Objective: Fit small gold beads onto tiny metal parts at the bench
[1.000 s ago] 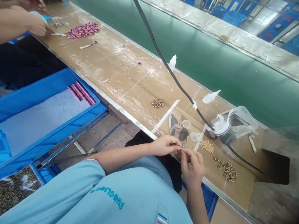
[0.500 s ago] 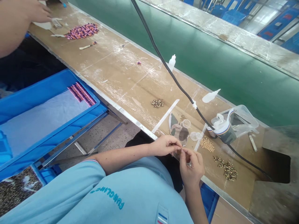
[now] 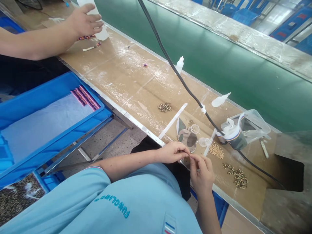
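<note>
My left hand (image 3: pixel 172 152) and my right hand (image 3: pixel 201 174) meet above the front edge of the brown work table (image 3: pixel 126 87). Their fingertips pinch a tiny item (image 3: pixel 189 155), too small to identify. Just beyond lies a camouflage-patterned sheet (image 3: pixel 187 139), beside a small clear plastic cup (image 3: pixel 204 142). A heap of tan beads (image 3: pixel 216 151) and a heap of dark speckled beads (image 3: pixel 237 179) rest to the right of my hands. A smaller speckled cluster (image 3: pixel 164 107) sits farther left.
A co-worker's hand (image 3: pixel 84 22) reaches over the far left of the table by a white plastic bottle (image 3: pixel 101 32). A black cable (image 3: pixel 186 86) crosses the table to a clear plastic box (image 3: pixel 253 125). A blue crate (image 3: pixel 48 126) stands below left; a green conveyor belt (image 3: pixel 231 74) runs behind.
The co-worker's hand has moved right over the table, with a white bottle now by it, covering most of the pink-and-orange patch. My hands have barely moved.
</note>
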### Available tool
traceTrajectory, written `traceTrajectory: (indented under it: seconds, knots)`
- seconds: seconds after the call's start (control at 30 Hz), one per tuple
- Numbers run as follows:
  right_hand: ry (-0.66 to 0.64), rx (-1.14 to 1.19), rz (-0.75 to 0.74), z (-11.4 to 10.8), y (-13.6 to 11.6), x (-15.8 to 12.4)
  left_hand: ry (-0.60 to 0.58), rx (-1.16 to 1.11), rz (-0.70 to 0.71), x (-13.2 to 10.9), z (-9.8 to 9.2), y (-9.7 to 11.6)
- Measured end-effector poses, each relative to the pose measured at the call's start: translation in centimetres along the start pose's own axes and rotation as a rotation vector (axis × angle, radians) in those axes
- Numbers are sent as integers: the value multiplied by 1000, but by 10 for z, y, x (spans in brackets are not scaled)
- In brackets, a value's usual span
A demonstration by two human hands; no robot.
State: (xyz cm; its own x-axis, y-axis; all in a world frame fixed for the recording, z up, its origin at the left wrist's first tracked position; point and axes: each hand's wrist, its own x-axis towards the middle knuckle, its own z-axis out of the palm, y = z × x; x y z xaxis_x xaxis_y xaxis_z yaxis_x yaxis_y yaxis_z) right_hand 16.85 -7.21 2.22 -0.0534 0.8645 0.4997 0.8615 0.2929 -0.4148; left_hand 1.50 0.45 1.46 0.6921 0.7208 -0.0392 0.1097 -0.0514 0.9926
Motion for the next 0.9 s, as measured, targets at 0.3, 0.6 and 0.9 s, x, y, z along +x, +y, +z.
traceTrajectory:
  seconds: [0.3, 0.6, 0.9]
  knots:
    - [11, -23, -4, 0, 1, -2, 15, -62, 6, 0, 1, -2]
    - [-20, -35, 1, 0, 1, -3, 15, -7, 26, -1, 2, -2]
    - [-60, -104, -23, 1, 1, -2, 19, 170, 82, -1, 2, -3]
